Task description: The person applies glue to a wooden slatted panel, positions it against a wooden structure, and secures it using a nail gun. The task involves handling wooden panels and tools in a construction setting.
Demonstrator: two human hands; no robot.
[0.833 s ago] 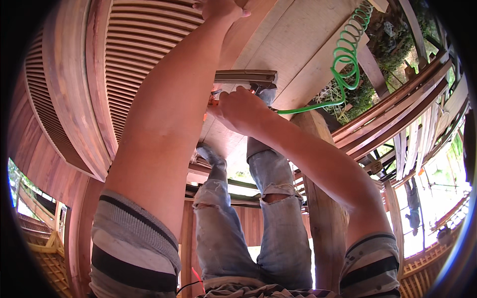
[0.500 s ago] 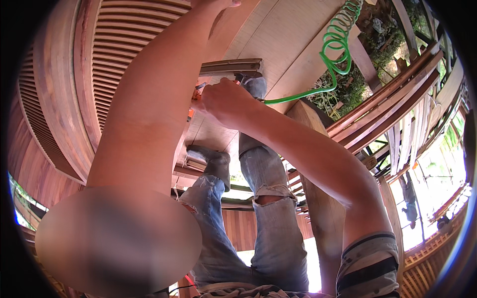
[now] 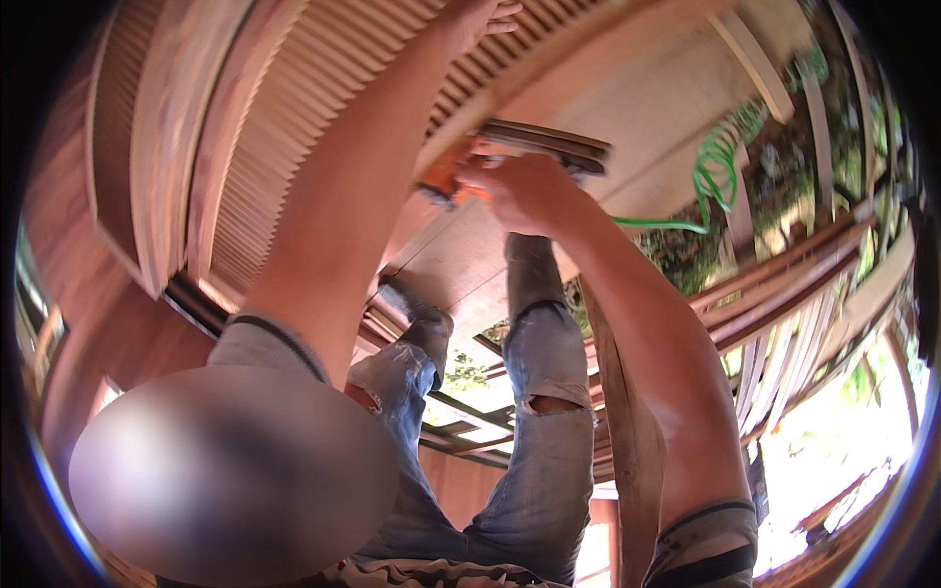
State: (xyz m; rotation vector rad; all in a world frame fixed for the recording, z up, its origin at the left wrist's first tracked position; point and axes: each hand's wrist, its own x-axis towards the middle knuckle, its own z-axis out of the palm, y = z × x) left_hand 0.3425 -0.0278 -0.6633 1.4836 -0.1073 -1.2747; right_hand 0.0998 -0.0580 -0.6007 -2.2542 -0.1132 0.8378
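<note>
My right hand (image 3: 524, 191) is closed around the grip of an orange air nail gun (image 3: 443, 180), partly hidden by the hand and blurred. Its green coiled hose (image 3: 716, 176) runs off to the right. The nail gun is beside the edge of a slatted wooden panel (image 3: 323, 108); whether its tip touches the wood I cannot tell. My left hand (image 3: 480, 24) reaches far forward to the top edge of the view, fingers stretched out over the slats. Just beyond my right hand lie several dark wooden strips (image 3: 549, 142).
My legs in torn jeans (image 3: 549, 363) are below the work, over pale boards (image 3: 441, 255). A wooden post (image 3: 627, 441) stands right of my legs. More planks (image 3: 784, 265) are stacked at the right, near greenery. Curved wooden frame pieces (image 3: 181, 127) rise at the left.
My view has shifted and tilted. My right hand with the nail gun now appears farther right, and more of the nail gun shows. My left hand's fingers have come into view at the top.
</note>
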